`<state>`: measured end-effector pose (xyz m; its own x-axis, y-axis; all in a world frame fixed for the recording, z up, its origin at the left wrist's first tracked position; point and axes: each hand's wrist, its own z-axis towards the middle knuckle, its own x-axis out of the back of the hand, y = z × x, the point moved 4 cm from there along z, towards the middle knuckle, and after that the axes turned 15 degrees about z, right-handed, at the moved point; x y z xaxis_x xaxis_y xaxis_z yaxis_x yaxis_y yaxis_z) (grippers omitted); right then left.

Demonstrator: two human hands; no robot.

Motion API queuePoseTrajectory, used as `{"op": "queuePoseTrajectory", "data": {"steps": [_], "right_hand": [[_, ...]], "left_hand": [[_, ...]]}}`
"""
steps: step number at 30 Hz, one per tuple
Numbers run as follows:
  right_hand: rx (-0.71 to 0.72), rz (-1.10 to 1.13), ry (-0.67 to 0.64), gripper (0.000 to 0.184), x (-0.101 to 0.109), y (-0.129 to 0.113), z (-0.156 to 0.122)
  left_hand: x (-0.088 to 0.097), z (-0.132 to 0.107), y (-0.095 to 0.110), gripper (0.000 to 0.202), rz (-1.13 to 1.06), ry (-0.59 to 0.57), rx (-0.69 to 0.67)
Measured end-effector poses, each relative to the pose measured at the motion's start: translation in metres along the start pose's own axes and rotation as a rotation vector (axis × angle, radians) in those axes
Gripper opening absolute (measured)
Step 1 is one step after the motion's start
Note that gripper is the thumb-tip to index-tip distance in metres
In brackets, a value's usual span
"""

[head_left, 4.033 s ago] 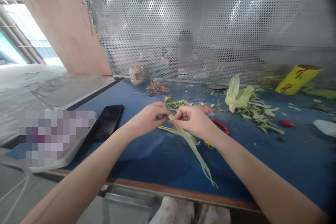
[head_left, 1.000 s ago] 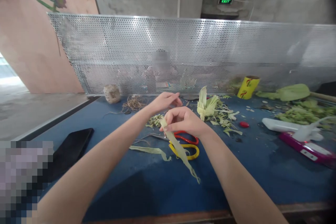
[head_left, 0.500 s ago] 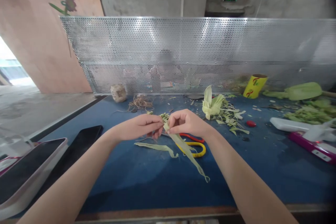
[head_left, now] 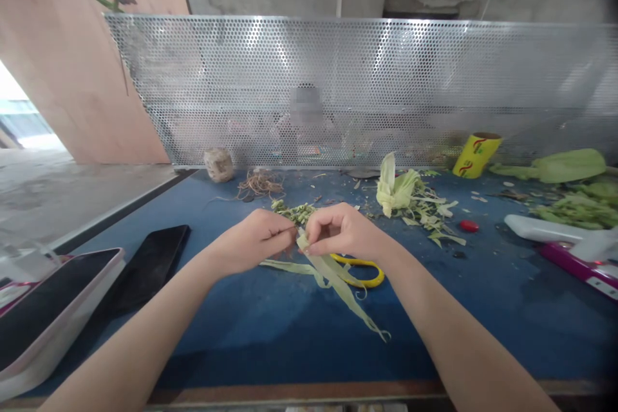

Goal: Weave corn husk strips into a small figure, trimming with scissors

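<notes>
Both of my hands meet over the blue table (head_left: pixel 270 328). My right hand (head_left: pixel 344 232) pinches the upper end of a pale green corn husk strip (head_left: pixel 345 290) that trails down toward the front edge. My left hand (head_left: pixel 251 241) is closed with its fingertips on the same end of the strip. Another husk strip (head_left: pixel 284 266) lies flat under my left hand. Scissors with a yellow handle (head_left: pixel 364 273) lie just under my right hand.
A black phone (head_left: pixel 152 264) and a white-framed tablet (head_left: pixel 48 309) lie at the left. A husk pile (head_left: pixel 410 196), a red bit (head_left: pixel 468 226), a yellow tube (head_left: pixel 477 154), twine (head_left: pixel 261 183) and a perforated metal screen (head_left: pixel 338 90) stand behind. A person sits beyond the screen.
My left hand, raised and apart a second ago, has come back to the strip's end beside my right hand. Both hands have lowered slightly toward the table.
</notes>
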<state>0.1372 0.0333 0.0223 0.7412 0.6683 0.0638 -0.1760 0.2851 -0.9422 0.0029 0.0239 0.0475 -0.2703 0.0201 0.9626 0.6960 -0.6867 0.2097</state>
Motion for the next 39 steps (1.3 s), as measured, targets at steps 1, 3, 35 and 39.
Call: {"op": "queuePoseTrajectory", "data": {"steps": [1,3,35,39], "right_hand": [[0.007,-0.003,0.009,0.013,0.001,0.000,0.001],[0.022,-0.002,0.029,0.013,0.002,0.001,0.002],[-0.099,-0.106,-0.113,0.013,-0.006,0.012,-0.001],[-0.063,-0.081,-0.121,0.012,-0.008,0.014,-0.001]], "left_hand": [[-0.001,0.000,0.001,0.030,-0.022,0.013,0.042],[-0.005,0.001,0.001,0.030,-0.085,0.027,0.136],[-0.005,-0.008,0.002,0.024,-0.096,-0.299,-0.081],[-0.006,-0.007,0.001,0.023,-0.031,-0.249,-0.117]]}}
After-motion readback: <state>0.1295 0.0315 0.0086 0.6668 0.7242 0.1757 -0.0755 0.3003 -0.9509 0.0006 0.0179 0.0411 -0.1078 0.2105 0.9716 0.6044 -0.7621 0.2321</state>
